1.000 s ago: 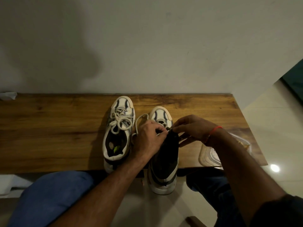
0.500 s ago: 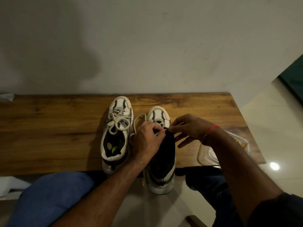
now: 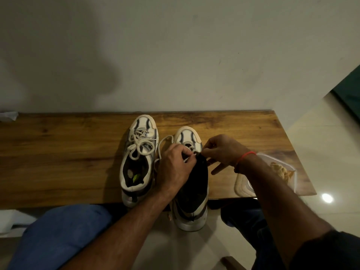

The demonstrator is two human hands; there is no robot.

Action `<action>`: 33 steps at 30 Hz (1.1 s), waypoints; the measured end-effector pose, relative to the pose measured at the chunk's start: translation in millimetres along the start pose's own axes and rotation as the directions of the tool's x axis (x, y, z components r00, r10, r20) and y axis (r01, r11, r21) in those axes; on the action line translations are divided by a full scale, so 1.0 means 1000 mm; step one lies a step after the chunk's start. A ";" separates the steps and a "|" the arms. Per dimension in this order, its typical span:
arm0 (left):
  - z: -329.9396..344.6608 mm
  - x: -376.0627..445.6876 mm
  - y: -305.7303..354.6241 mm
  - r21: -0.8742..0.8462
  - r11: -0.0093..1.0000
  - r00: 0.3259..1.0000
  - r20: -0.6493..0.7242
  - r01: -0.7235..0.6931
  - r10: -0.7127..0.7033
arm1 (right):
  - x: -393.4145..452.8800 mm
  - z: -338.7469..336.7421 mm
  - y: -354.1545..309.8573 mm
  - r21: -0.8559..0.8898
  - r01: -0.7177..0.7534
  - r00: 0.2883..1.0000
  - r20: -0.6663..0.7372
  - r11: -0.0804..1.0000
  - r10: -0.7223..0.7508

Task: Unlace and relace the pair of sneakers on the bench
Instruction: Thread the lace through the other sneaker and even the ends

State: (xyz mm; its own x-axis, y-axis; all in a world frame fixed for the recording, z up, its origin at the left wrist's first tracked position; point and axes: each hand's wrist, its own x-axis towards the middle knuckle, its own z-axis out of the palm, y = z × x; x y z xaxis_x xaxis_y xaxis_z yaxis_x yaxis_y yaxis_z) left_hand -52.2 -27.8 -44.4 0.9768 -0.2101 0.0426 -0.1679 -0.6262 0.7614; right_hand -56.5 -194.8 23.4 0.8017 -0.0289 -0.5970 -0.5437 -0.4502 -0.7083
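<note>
Two white leather sneakers stand side by side on the brown wooden table (image 3: 58, 152), toes toward the far wall. The left sneaker (image 3: 139, 158) is tied. The right sneaker (image 3: 191, 184) overhangs the near edge; the left hand (image 3: 175, 168) pinches its white lace (image 3: 161, 145), and the right hand (image 3: 224, 151) pinches its black tongue (image 3: 200, 168). A clear plastic container (image 3: 276, 172) sits at the right near corner; bare wood stretches left.

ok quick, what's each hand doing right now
Left hand: pinching the white lace of the right-side sneaker.
Right hand: pinching at the same sneaker's tongue; what it holds is unclear.
</note>
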 end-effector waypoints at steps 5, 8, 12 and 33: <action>-0.001 0.001 -0.001 0.000 1.000 1.000 -0.007 0.007 -0.007 | 0.000 -0.003 0.001 0.019 -0.007 0.999 0.034 1.000 0.007; -0.001 0.002 -0.003 -0.020 0.998 0.998 0.007 -0.055 0.055 | 0.001 -0.003 0.003 0.013 0.017 0.999 0.036 1.000 -0.017; -0.003 0.004 -0.005 -0.040 0.992 0.991 0.055 -0.117 0.119 | 0.003 -0.002 0.004 0.016 0.022 1.000 0.016 1.000 -0.022; -0.003 0.007 -0.005 -0.073 0.997 0.998 0.061 -0.015 0.020 | -0.002 -0.006 0.005 0.018 0.027 0.991 0.129 0.999 -0.029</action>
State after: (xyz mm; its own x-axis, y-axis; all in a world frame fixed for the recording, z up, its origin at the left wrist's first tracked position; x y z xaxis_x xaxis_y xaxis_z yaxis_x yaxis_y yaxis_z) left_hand -44.4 -23.9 -46.4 0.9632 -0.2680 0.0178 -0.1724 -0.5661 0.8061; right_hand -59.4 -201.8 23.3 0.7784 0.0995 -0.6198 -0.5264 -0.4343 -0.7309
